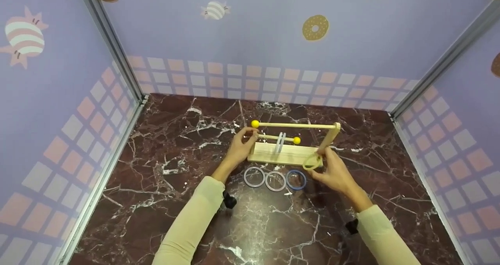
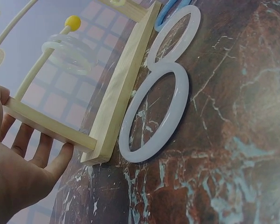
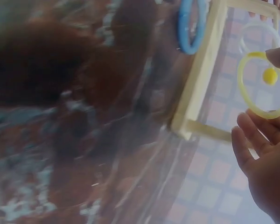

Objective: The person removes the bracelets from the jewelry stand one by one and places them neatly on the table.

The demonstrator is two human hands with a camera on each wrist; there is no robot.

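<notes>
My left hand (image 1: 239,147) grips the left upright of a wooden ring stand (image 1: 261,152), thumb on one side and fingers behind it in the left wrist view. Between the thumb and fingers of my right hand (image 1: 335,172) is a yellow ring (image 3: 241,84), held near the stand's right end. In the right wrist view, a yellow ball (image 3: 269,76) shows through that ring. Two pale rings (image 1: 279,144) hang on the lower peg (image 1: 267,136), which ends in a yellow ball. The upper peg (image 1: 297,125) carries no ring.
In front of the stand, a white ring (image 2: 179,88), a pale pinkish ring (image 1: 275,190) and a blue ring (image 1: 288,180) lie in a row on the dark red marbled tabletop (image 1: 175,202). Patterned panels (image 1: 258,34) enclose the back and sides.
</notes>
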